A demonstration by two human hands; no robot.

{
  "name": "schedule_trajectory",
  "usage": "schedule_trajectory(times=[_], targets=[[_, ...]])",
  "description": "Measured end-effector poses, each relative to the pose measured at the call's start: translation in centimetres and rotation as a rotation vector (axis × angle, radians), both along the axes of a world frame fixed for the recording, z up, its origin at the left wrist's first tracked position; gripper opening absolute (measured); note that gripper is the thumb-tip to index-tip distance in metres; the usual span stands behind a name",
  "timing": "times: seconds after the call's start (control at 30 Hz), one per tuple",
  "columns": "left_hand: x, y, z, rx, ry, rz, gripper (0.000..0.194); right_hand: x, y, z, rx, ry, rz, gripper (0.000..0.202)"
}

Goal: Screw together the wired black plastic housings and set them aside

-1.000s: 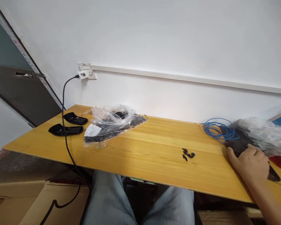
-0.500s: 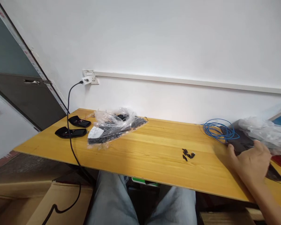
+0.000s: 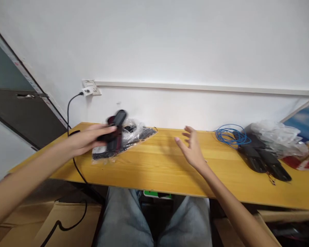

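Observation:
My left hand [image 3: 92,137] is closed around a black curved plastic piece [image 3: 115,137], lifted above the table and smeared by motion; whether it is one piece or two I cannot tell. Behind it lies a clear plastic bag with dark parts [image 3: 141,135], partly covered by the hand. The edge of another black piece [image 3: 74,132] shows beyond my left forearm. Over the middle of the table my right hand [image 3: 192,149] is open, fingers apart, holding nothing. The small black bits are mostly hidden by my right arm.
On the right lie a coil of blue cable [image 3: 231,135], black elongated plastic parts [image 3: 265,159] with thin wires, and crumpled clear bags [image 3: 280,137]. A black cord [image 3: 68,109] runs from the wall socket [image 3: 91,87] over the table's left side. Cardboard boxes [image 3: 69,223] stand below.
My left hand has come into view with a black curved piece lifted from the table's left. My right hand has moved left, away from the black parts on the right.

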State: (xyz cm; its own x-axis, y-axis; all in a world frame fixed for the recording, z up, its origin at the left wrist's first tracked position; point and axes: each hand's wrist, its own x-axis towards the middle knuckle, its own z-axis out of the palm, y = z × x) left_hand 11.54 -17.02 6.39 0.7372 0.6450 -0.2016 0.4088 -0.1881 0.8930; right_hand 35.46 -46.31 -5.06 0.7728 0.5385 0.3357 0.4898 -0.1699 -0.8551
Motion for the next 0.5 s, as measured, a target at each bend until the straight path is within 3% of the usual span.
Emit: schedule_trajectory(times=[0.1,0.2,0.27,0.33,0.4,0.5], targets=[[8.9,-4.1,-4.7,-0.374,0.044,-0.128,0.044,-1.7,3.8,-1.6,0.023,0.387,0.153,0.101],[16.9,-8.6,-9.2,-0.37,0.077,-0.163,0.041,-0.2,6.3,-4.4,0.06,0.411,0.103,0.093],[20.3,-10.2,-10.6,-0.31,0.074,-0.177,0.041,1.9,7.1,-5.8,0.029,0.311,-0.001,0.079],[21.8,-10.3,-10.8,-0.238,0.059,-0.194,0.039,4.0,7.4,-6.7,-0.018,0.238,-0.087,0.074],[21.1,-9.1,-10.2,-0.101,0.04,-0.221,0.037,5.5,7.4,-7.1,-0.058,0.203,-0.128,0.076],[15.0,-5.7,-8.9,0.34,0.022,-0.319,0.049,6.6,7.1,-7.6,-0.111,0.158,-0.144,0.076]])
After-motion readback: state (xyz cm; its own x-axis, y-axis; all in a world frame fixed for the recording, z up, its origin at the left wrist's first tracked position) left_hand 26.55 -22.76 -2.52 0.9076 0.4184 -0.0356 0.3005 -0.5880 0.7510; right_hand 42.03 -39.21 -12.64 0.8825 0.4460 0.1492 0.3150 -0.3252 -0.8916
